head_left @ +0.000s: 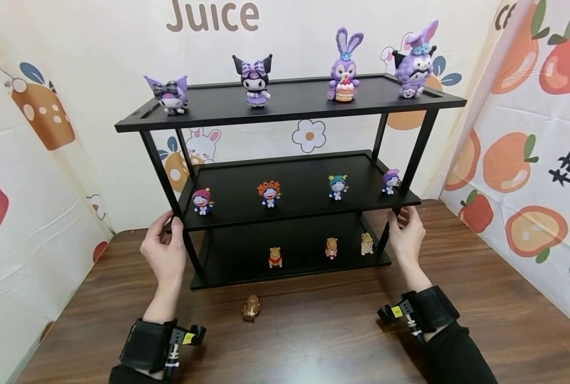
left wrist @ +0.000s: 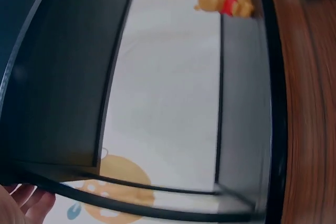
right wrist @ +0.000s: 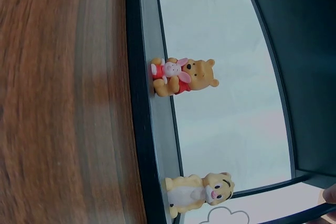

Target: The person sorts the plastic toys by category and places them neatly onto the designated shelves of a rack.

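A black three-tier shelf (head_left: 285, 214) stands on the wooden table. At the left end of its middle tier, my left hand (head_left: 166, 250) grips the frame by the front post, thumb in front. My right hand (head_left: 406, 234) holds the right front post just under the same tier. In the left wrist view, fingertips (left wrist: 39, 205) curl around the frame edge. Two yellow bear figurines in red, one sitting alone (head_left: 275, 257) and one hugging a pink piglet (right wrist: 191, 74), share the bottom tier with a pale yellow figurine (right wrist: 202, 192). A golden-brown figurine (head_left: 251, 308) lies on the table in front.
Several purple figurines, including a rabbit with a cake (head_left: 345, 74), stand on the top tier. Along the middle tier are several blue figurines in hats, one with a crab hat (head_left: 269, 193). Printed cloths (head_left: 511, 176) hang behind and at both sides of the table (head_left: 314, 330).
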A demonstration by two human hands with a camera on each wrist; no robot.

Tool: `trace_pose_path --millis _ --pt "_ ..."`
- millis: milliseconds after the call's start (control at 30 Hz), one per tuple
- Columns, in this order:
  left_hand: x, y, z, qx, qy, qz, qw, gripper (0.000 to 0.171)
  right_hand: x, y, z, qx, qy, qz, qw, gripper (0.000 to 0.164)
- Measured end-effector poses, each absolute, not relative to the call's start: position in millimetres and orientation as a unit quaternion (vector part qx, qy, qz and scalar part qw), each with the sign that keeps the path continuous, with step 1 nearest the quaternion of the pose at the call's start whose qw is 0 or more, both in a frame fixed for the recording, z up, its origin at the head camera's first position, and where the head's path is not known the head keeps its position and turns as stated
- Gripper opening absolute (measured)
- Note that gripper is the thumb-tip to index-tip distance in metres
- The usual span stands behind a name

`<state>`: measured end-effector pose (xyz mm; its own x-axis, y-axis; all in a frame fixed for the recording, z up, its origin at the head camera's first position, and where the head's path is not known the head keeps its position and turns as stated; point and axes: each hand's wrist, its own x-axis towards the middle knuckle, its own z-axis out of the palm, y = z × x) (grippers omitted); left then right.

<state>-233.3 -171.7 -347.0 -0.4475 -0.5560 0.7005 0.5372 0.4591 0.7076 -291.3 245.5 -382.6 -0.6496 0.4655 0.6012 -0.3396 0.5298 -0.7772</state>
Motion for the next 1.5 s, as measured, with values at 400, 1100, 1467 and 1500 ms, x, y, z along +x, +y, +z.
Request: trace_pose_path --millis 400,1100,1467,1500 --pt "-200 -180 -339 -0.118 -0.705 -0.383 0.585 0.019 -295 251 -382 -0.051 -0.758 0.487 0.432 0.021" --pt "-166 -131 -367 -0.166 -0.94 -0.195 0.226 0.018 -295 252 -381 -0.059 -0.761 0.502 0.406 0.02" --pt "-182 -110 -398 -0.172 -0.96 -0.211 0.071 0.021 -294 251 -380 -0.06 -0.76 0.504 0.406 0.019" --pt "-183 -108 -399 -0.174 -0.96 -0.213 0.061 0.022 -294 252 -380 -0.06 -0.76 0.503 0.406 0.019"
